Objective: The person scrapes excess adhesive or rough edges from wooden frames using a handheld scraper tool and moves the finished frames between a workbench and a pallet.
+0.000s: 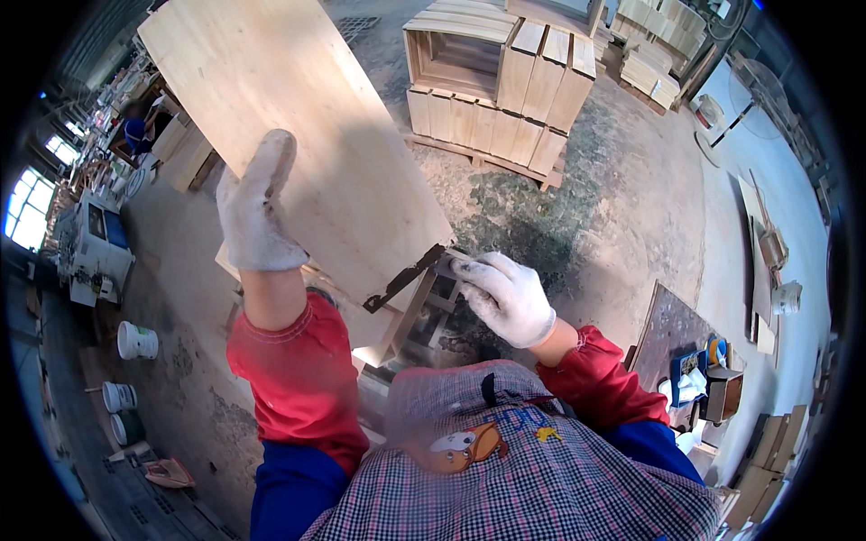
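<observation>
A long, pale wooden board (316,117) slants across the view in front of me. My left hand (260,209), in a white glove, grips its left edge with the thumb lying on the upper face. The other fingers are hidden. Along the board's near end runs a ragged dark brown strip (403,279). At the right end of that strip is my right hand (507,298), also gloved in white, its fingers pinched together. A thin pale piece seems to show at the fingertips, too small to name.
Stacked wooden crates (487,117) stand on a pallet ahead. White buckets (137,341) line the floor at left, near a pale machine (97,243). A dark board (672,338) with a blue box (690,379) lies at right. Wooden framing (406,320) sits beneath the board.
</observation>
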Available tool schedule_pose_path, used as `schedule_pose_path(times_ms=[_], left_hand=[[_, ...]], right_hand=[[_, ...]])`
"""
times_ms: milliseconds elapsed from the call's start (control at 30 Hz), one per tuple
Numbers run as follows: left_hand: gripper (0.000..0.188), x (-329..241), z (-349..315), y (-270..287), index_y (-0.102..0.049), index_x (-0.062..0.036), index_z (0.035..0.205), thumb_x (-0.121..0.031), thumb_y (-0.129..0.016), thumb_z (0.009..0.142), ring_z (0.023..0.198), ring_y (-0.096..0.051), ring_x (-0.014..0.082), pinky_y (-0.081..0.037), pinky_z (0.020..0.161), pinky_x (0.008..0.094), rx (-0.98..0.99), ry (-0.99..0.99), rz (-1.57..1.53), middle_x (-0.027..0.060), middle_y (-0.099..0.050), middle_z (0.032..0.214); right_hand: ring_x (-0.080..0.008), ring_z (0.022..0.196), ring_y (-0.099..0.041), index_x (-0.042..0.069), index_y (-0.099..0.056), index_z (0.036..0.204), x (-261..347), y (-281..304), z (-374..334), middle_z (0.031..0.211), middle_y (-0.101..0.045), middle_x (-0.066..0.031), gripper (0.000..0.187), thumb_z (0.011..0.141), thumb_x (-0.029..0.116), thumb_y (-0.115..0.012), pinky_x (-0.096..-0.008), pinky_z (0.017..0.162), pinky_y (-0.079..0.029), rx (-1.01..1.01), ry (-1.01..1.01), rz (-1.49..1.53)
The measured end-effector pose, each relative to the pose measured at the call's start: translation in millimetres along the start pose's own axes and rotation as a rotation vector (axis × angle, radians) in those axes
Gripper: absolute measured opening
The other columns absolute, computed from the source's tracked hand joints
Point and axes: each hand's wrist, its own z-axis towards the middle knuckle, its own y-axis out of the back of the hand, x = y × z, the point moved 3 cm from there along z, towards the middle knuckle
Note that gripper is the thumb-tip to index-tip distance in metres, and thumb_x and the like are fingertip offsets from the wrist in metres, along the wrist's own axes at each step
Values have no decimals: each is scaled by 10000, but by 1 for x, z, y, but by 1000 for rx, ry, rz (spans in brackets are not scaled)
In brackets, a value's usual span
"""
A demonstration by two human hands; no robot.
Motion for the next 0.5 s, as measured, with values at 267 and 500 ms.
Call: schedule_pose_path(times_ms=[267,500], left_hand=[[281,2,-3,0,-541,90,1069,-91,-570,856,1015,-583,200,-446,951,331,-40,110,-134,141,-583,1078],[291,10,-1,12,-551,72,1072,-102,-586,842,996,-582,200,-452,933,319,92,-43,-33,127,-583,1070]], right_hand=[[-296,702,-584,74,-592,1091,1,-20,2,844,-555,-107,340,752,64,-614,-355,587,-492,-55,-13,127],[-281,691,-592,24,-602,1056,29,-2,8,857,-575,-132,318,748,90,-641,-330,590,-496,119,104,40]])
